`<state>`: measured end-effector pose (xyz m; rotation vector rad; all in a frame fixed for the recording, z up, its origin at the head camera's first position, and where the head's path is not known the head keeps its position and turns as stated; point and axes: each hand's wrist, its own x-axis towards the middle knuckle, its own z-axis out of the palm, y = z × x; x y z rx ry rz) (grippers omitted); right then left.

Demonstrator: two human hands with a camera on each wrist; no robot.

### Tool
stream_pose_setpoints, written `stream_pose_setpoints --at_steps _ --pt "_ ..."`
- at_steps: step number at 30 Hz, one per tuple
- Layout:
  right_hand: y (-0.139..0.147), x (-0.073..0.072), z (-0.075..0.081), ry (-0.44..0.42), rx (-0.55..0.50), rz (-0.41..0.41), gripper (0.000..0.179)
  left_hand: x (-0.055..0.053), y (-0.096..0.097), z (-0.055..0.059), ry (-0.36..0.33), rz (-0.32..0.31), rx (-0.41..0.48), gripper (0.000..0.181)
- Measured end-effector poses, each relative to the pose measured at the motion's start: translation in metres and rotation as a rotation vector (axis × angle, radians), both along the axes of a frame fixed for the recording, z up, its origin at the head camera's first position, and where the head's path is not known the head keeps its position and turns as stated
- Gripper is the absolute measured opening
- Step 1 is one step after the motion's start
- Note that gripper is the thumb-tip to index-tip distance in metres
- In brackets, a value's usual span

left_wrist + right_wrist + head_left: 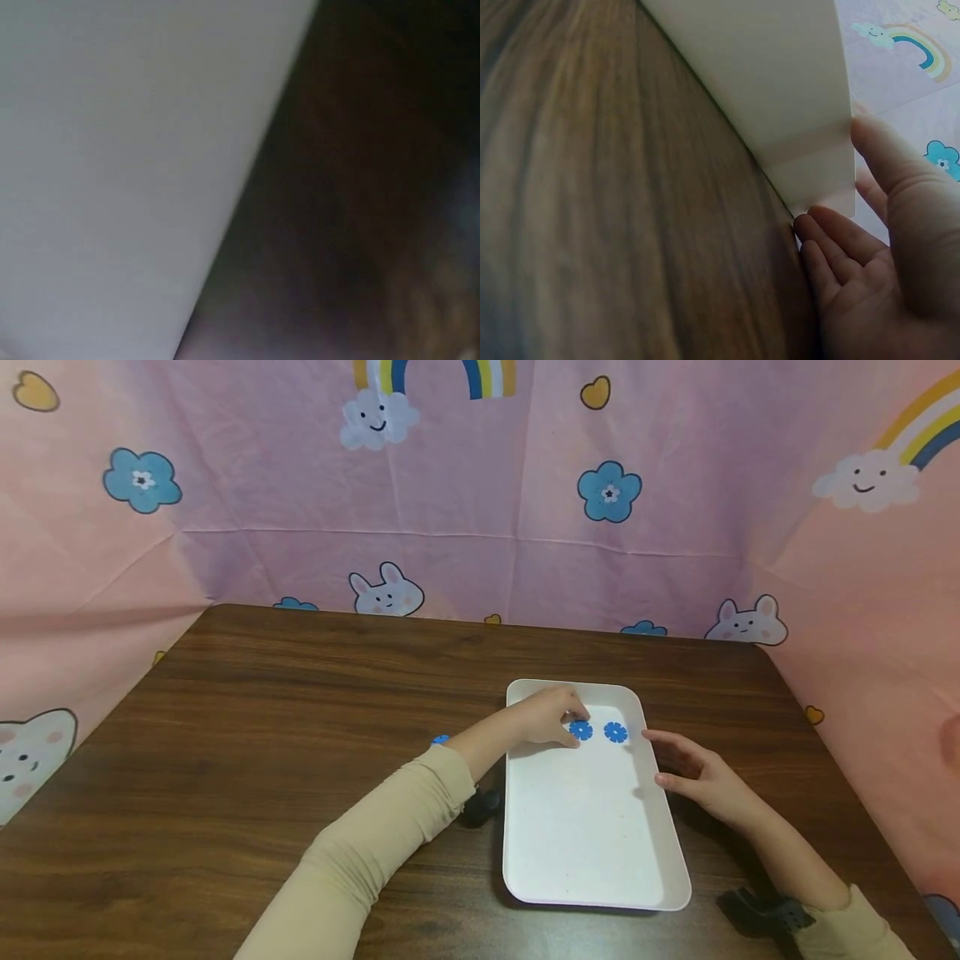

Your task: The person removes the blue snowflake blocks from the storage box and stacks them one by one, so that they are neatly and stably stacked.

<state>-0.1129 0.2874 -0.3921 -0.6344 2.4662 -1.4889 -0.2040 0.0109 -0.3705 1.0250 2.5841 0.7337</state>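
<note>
In the head view, a white tray (583, 827) lies on the table. Two blue notched discs, like plastic snowflake building pieces, sit flat near its far end. My left hand (551, 714) reaches in over the left rim, with thumb and fingertips at opposite edges of the left disc (581, 730). The other disc (616, 732) lies just to its right. My right hand (705, 781) touches the tray's right side, fingers loosely spread. In the right wrist view, the thumb (881, 150) is at the rim and the other fingers are low by the wall.
Another blue piece (440, 739) shows on the dark wooden table (300, 735), partly hidden behind my left forearm. Black wrist straps show near the left arm and at the right wrist. A patterned cloth (465, 510) hangs behind and beside the table.
</note>
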Motion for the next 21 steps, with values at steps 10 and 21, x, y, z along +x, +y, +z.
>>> stream_pose_setpoints --at_steps 10,21 --pt "-0.0016 0.002 0.0018 -0.005 -0.004 0.004 0.057 0.002 0.0014 0.0009 0.03 0.0 -0.034 0.03" --pt "-0.0006 0.0012 0.0004 -0.013 0.006 -0.011 0.057 0.0028 0.0018 0.0012 0.048 -0.017 -0.061 0.029"
